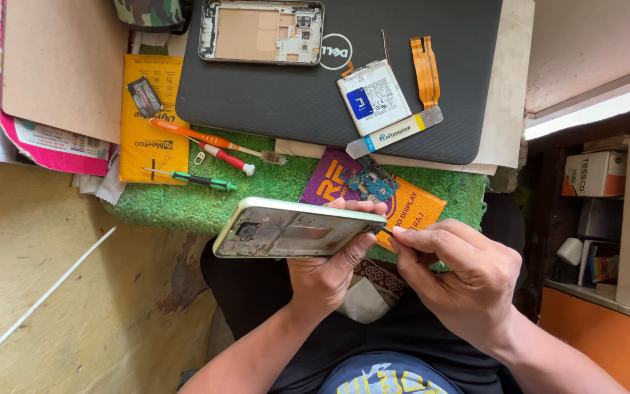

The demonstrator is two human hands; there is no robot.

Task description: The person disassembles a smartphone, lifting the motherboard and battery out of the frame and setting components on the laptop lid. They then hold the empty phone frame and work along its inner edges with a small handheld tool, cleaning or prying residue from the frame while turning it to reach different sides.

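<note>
Opened phone shell held above lap, long axis running left-right, inner side up. Left hand wraps its right end from below, fingers closed on frame. Right hand pinches small dark tool, tip touching shell's right edge. Beyond: circuit board, battery, screwdrivers, laptop.

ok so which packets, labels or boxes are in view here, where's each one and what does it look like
yellow packet: flat, left of the laptop, dark print
purple and orange packet: flat on the green mat, under a small circuit board
battery label: blue patch on the white battery, on the laptop
white box: right-hand shelf
</note>
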